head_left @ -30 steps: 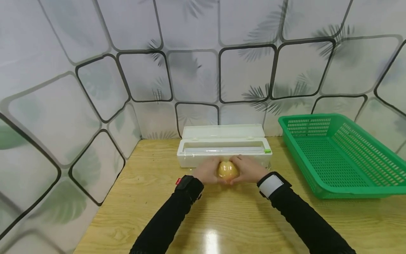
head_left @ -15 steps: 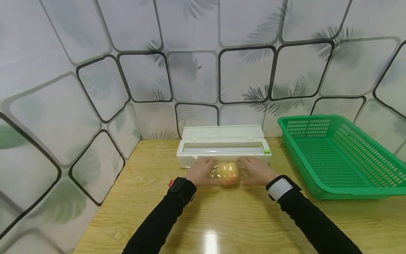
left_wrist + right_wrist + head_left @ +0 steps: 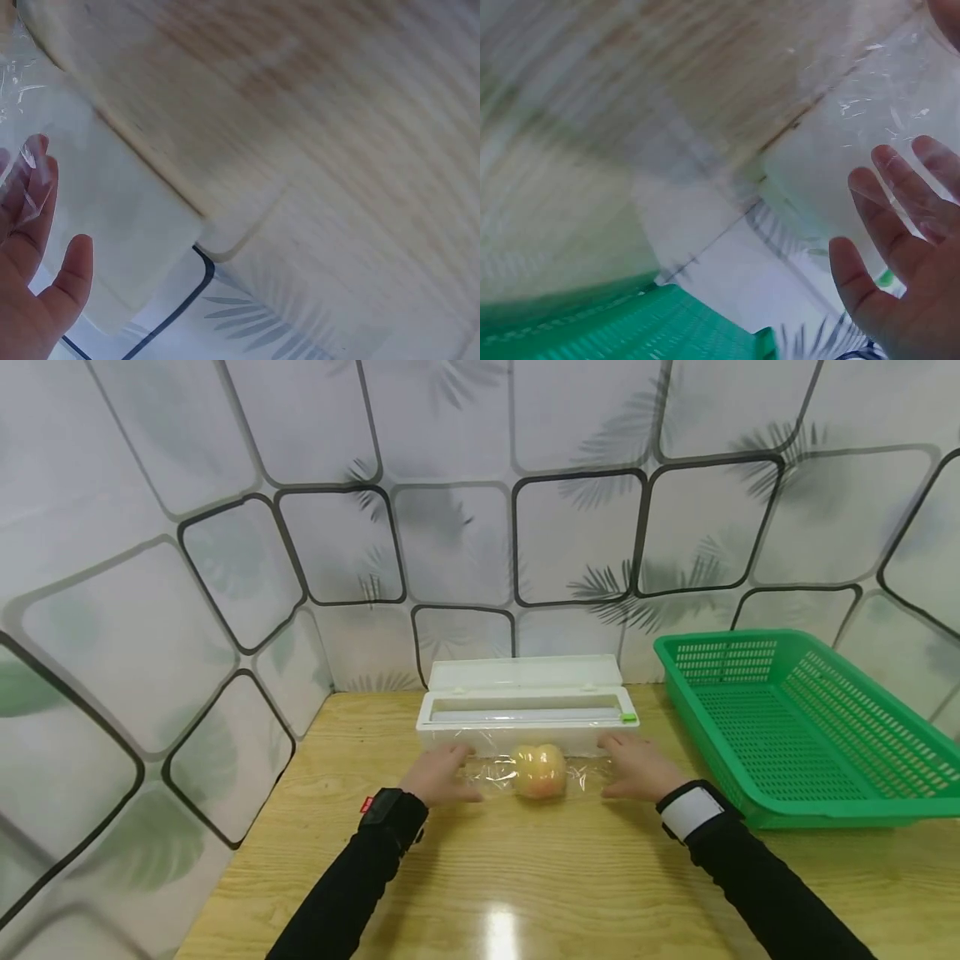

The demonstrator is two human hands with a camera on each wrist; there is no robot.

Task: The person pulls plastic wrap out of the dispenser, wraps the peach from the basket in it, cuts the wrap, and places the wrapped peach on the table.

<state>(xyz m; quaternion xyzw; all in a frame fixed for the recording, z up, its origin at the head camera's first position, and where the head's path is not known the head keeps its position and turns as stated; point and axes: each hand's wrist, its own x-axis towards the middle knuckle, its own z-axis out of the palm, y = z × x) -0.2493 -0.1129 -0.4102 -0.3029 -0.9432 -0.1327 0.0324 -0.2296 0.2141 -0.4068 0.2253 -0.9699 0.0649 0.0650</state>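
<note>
A round yellow fruit (image 3: 540, 772), reddish low down and apple-like, sits on the table wrapped in clear cling film (image 3: 491, 772). The film spreads out to both sides of it. Directly behind stands a white cling film dispenser (image 3: 525, 742), lid raised, a roll lying inside. My left hand (image 3: 442, 775) is at the film's left end, fingers extended, thumb apart. In the left wrist view film overlaps its fingers (image 3: 37, 184). My right hand (image 3: 640, 768) is at the film's right end, fingers (image 3: 881, 214) extended and spread in the right wrist view.
A green plastic basket (image 3: 810, 810) stands at the right, close beyond the right hand. The wooden table (image 3: 570, 885) meets a patterned wall covering (image 3: 465, 543) behind the dispenser. A small green piece (image 3: 627, 717) sits at the dispenser's right end.
Both hands have let go of the fruit's sides and moved outward, left hand to the left and right hand to the right. More film now shows on either side of the fruit.
</note>
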